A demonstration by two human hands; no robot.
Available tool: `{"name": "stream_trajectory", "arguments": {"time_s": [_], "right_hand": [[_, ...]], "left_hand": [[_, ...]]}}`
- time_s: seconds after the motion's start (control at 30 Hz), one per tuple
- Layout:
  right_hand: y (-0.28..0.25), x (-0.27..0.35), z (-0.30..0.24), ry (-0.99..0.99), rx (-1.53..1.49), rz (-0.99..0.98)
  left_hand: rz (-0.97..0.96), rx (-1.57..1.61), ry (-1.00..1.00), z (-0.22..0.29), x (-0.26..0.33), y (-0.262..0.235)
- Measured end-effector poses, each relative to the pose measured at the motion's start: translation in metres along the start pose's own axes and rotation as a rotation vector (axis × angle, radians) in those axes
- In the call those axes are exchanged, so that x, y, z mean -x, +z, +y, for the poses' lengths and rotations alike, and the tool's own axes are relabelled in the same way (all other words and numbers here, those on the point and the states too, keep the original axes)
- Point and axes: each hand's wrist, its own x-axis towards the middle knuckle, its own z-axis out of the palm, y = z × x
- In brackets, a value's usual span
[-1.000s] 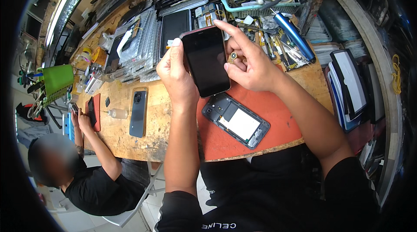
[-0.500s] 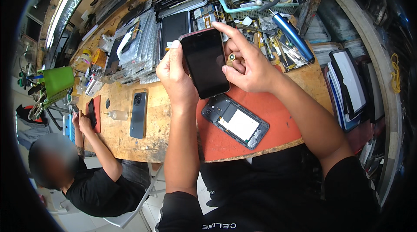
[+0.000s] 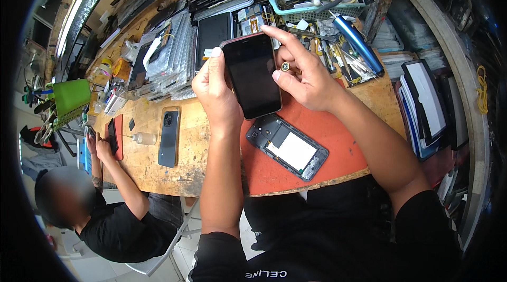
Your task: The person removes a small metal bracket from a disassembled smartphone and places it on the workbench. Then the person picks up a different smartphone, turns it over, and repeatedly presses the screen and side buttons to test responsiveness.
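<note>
Black glass lies framed between fingers: the left hand (image 3: 215, 91) grips the phone (image 3: 254, 78) along its nine o'clock side, thumb near the top corner, its other fingers mostly hidden behind. The right hand (image 3: 314, 84) has its index finger stretched to the one o'clock corner and its thumb at the three o'clock edge, while the curled fingers between hold a small gold-rimmed round piece (image 3: 285, 66) marked with a cross; what lies behind that end I can't make out.

So the phone is held up over the table, screen dark, tilted slightly toward eleven. At five o'clock from it, an opened phone body (image 3: 290, 147) with a white rectangle inside lies on a red mat (image 3: 338, 163). At eight, on bare wood, rests a dark blue phone (image 3: 169, 136), with a clear dropper bottle (image 3: 145, 138) just beyond. A dark framed panel (image 3: 214, 33) lies toward eleven, a teal basket (image 3: 302, 16) of tools at one, and a blue cylindrical tool (image 3: 359, 44) between two and three. Farther out toward eight, a seated co-worker (image 3: 116, 232) bends over another phone (image 3: 111, 136).
</note>
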Motion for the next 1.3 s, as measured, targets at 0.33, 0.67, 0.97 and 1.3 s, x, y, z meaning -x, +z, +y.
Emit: {"name": "stream_trajectory", "arguments": {"time_s": [0.33,0.67,0.97,1.3], "right_hand": [[0.005,-0.005,0.008,-0.066,0.023,0.092],[0.002,-0.002,-0.004,0.017,0.053,0.02],[0.008,-0.005,0.013,-0.087,0.003,0.117],[0.004,-0.001,0.007,-0.052,0.049,0.085]], "left_hand": [[-0.019,-0.024,-0.018,-0.001,0.002,0.001],[-0.015,-0.061,-0.032,0.0,0.001,-0.002],[-0.042,-0.009,-0.029,0.0,0.001,-0.003],[-0.006,-0.052,-0.012,0.001,0.003,0.002]]}}
